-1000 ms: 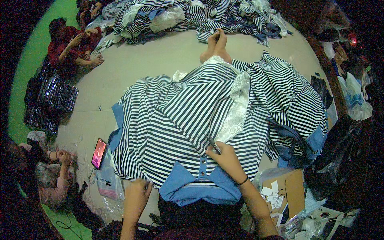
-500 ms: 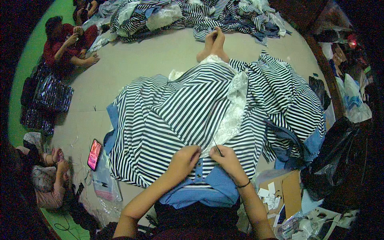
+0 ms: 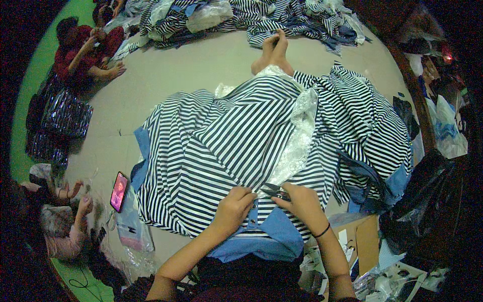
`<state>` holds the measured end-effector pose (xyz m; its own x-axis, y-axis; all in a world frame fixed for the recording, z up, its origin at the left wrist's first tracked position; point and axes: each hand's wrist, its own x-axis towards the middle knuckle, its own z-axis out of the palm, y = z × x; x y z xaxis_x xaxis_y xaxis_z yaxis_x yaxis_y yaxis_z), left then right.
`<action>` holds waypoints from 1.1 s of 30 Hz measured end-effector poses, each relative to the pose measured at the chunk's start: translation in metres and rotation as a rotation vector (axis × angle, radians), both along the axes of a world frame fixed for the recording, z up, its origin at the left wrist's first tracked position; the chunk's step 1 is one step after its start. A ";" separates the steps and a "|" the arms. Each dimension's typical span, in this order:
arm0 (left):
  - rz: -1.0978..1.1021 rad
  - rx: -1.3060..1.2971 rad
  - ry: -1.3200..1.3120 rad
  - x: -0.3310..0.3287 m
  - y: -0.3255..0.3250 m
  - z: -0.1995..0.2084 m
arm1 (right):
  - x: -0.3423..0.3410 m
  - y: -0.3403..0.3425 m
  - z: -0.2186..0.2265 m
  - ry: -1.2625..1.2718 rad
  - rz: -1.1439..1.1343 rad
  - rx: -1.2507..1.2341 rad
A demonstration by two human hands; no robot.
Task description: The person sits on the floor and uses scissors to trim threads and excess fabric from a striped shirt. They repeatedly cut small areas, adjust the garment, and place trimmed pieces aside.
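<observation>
A black-and-white striped garment [image 3: 201, 146] lies over my lap and legs, its blue denim-like collar [image 3: 282, 230] toward me and a buttoned blue placket [image 3: 252, 215] below my hands. White lace [image 3: 297, 146] runs down its front. My left hand [image 3: 234, 206] is closed, its fingertips pinching the cloth at the top of the placket. In my right hand [image 3: 303, 204] is a small pair of dark thread snips [image 3: 271, 191]. Their blades are apart and point left, close to my left fingertips. Whether a thread lies between the blades is too small to tell.
More striped cloth [image 3: 365, 116] is bunched on the right, beside a black plastic bag [image 3: 417, 196]. A lit phone [image 3: 118, 191] rests on the left near a clear packet [image 3: 135, 231]. Two people [image 3: 83, 55] [image 3: 65, 221] sit along the left. A garment heap [image 3: 211, 22] lies beyond my feet [image 3: 273, 53].
My right hand has turned and moved slightly right, so the snips now point left with blades apart; before, they pointed upward. My left hand stays on the cloth. The view shifted slightly.
</observation>
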<state>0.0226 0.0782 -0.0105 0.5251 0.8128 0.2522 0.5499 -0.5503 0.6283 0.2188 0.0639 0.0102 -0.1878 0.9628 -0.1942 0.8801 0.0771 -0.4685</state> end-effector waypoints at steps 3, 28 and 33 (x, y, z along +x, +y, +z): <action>-0.011 -0.001 0.001 0.000 -0.001 0.002 | -0.001 0.001 -0.003 0.010 0.051 0.036; 0.470 -0.286 -0.236 0.028 -0.002 0.008 | 0.004 0.014 -0.002 0.179 0.040 0.163; 0.496 -0.304 -0.258 0.029 -0.003 0.004 | 0.002 0.013 -0.001 0.156 0.048 0.198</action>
<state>0.0518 0.0751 -0.0067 0.0214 0.9989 0.0406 0.5037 -0.0458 0.8627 0.2208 0.0771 0.0089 -0.2466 0.9686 0.0320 0.7916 0.2204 -0.5700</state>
